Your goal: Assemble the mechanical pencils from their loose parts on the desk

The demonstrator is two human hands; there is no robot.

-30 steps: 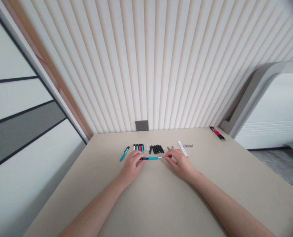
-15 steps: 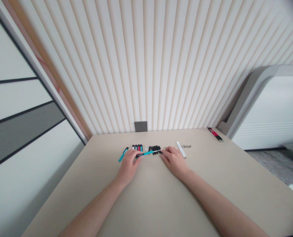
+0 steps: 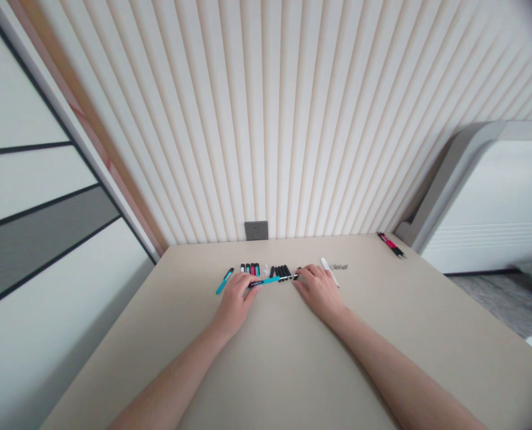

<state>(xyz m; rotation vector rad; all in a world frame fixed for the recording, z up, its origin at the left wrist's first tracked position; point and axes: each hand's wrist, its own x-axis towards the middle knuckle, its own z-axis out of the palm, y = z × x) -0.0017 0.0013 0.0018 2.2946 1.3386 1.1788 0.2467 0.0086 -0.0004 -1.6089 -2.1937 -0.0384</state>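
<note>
My left hand (image 3: 239,291) is closed around a blue and black pen barrel (image 3: 271,280), with a thin refill sticking out of its right end. Just beyond the refill's tip, a small black sleeve-like piece (image 3: 296,274) is pinched in the fingers of my right hand (image 3: 316,283). Several similar black pieces (image 3: 282,273) lie in a row behind the refill. Left of my left hand rests another blue barrel with a black end (image 3: 225,280). Partly covered by my right hand are white sticks (image 3: 329,270).
Behind my left hand stand in a row several coloured clip pieces (image 3: 250,269), beside small clear bits (image 3: 266,270). Small metal springs (image 3: 338,267) lie right of the white sticks. Red and black pens (image 3: 391,245) rest at the table's (image 3: 266,358) far right corner. A socket (image 3: 256,230) is on the wall.
My right hand has drawn one black piece away from the right end of the row, and it is now at the refill's tip. My left hand has barely moved.
</note>
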